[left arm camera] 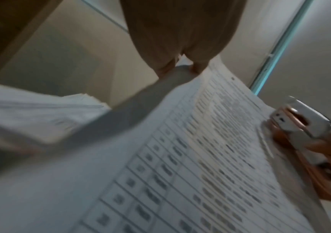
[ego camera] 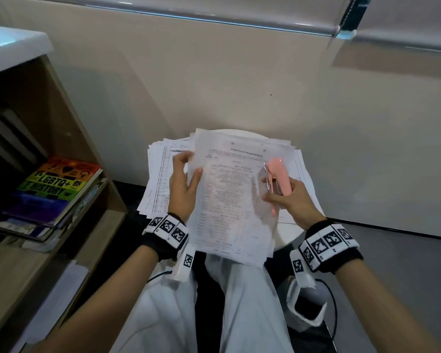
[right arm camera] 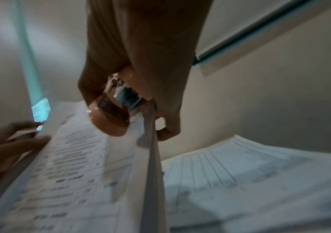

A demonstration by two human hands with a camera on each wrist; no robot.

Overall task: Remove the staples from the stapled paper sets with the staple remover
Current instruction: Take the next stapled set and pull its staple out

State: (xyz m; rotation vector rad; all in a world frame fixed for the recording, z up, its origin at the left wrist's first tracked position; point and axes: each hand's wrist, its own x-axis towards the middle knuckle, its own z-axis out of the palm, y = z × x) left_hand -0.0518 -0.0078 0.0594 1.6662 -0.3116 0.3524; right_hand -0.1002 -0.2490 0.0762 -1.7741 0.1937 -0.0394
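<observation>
I hold a stapled paper set point(ego camera: 229, 200) of printed forms up over my lap. My left hand point(ego camera: 186, 179) pinches its left edge, thumb on the front and fingers behind. My right hand point(ego camera: 288, 197) is curled round a pink staple remover point(ego camera: 280, 174) with a metal jaw and holds it against the set's right edge. The left wrist view is blurred; it shows the left hand point(left arm camera: 180, 47) at the sheet point(left arm camera: 180, 173) and the remover point(left arm camera: 300, 123) at the far edge. In the right wrist view, my right hand point(right arm camera: 140, 55) grips the remover point(right arm camera: 112, 116) on the paper point(right arm camera: 70, 173). No staple is visible.
A loose pile of papers point(ego camera: 158, 184) lies on a round white stool point(ego camera: 288, 238) against the wall ahead. A wooden shelf point(ego camera: 61, 103) with stacked books point(ego camera: 61, 184) stands at the left. My legs in white trousers point(ego camera: 239, 301) are below, and a bag with a cable point(ego camera: 308, 301) lies lower right.
</observation>
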